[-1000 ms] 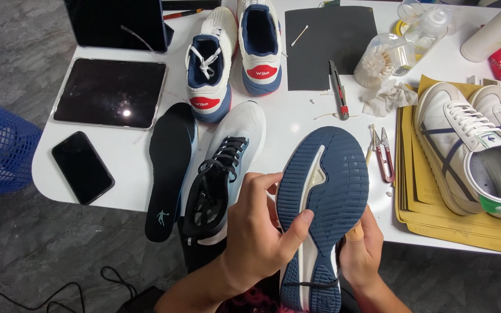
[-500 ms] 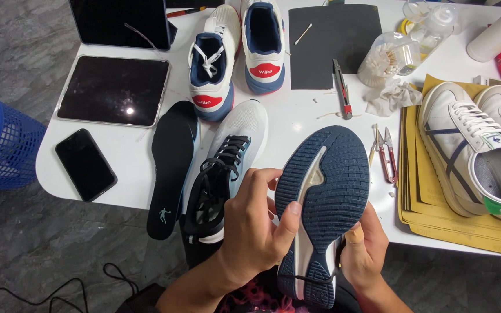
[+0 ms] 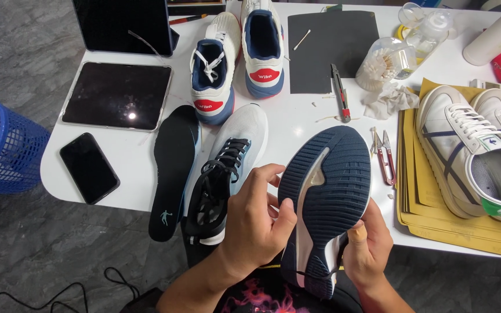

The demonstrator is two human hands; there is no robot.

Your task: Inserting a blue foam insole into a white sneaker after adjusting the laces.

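Your left hand (image 3: 259,223) and right hand (image 3: 366,246) both grasp one upturned shoe (image 3: 326,203), navy sole facing you, held over the near edge of the white table (image 3: 302,119). Its mate (image 3: 224,174) lies just left on the table, beside a black insole (image 3: 172,168).

Left hand (image 3: 256,223) raised from bottom centre, forearm bare, fingers curled and thumb pressed forward in a closed grip. Right hand (image 3: 369,246) lower and to the right, fingers wrapped, thumb pointing upward.
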